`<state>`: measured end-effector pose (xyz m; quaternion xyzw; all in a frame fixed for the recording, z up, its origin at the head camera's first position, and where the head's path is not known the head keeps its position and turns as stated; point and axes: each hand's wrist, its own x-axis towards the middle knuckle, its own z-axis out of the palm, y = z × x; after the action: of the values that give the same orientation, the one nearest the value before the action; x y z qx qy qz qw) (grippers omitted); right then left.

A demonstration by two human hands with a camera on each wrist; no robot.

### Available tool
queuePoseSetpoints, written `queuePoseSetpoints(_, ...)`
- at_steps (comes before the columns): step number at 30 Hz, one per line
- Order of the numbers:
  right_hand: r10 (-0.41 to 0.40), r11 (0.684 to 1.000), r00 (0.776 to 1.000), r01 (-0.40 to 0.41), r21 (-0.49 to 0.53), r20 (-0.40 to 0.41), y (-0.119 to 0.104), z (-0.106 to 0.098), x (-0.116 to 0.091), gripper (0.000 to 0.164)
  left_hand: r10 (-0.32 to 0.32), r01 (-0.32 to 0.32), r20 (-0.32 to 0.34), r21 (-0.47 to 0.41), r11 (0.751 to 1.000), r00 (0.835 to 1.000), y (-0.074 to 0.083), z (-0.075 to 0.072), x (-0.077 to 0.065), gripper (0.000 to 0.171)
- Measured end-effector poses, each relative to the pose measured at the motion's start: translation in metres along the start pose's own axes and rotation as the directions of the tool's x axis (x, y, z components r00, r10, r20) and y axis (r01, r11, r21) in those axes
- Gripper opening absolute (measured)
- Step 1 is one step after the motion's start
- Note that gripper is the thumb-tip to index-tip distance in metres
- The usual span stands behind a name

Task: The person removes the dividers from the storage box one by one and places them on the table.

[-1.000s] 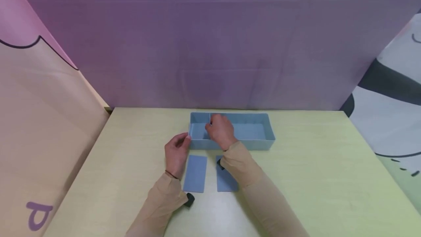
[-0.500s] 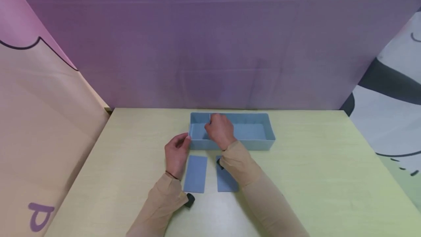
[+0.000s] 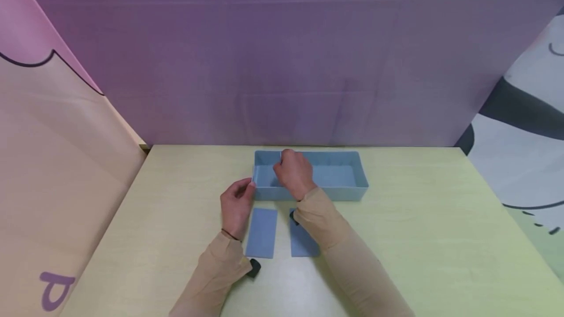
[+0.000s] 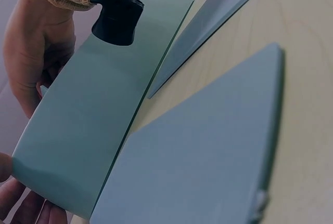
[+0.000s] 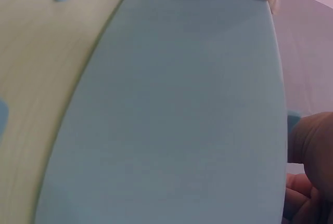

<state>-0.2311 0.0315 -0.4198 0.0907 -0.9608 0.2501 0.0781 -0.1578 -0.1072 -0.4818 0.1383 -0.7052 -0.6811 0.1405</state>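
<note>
A long light-blue open-topped box stands on the table in the head view. My left hand holds its left end, thumb at the front corner of the rim and fingers against the outer end wall. Reaching into the box over the front wall, my right hand has curled fingers and pinches a thin blue divider. Only a small edge of that divider shows beside the thumb in the right wrist view; the hand covers most of it in the head view.
Two flat blue panels, a left one and a right one, lie in front of the box. The right sleeve covers part of the right panel. Behind the pale wooden table hangs a purple backdrop.
My right hand has shifted very slightly up and to the left inside the box. The left hand, box and panels stay where they were.
</note>
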Motion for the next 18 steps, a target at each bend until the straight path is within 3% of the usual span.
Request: queuePoseSetpoints(18, -0.040, 0.998, 0.999, 0.040, 0.051, -0.013, 0.0000, -0.0064, -0.0002, 0.038, -0.008, 0.008, 0.015, -0.006, 1.000, 1.000, 0.0013, 0.0007, -0.0006, 0.026)
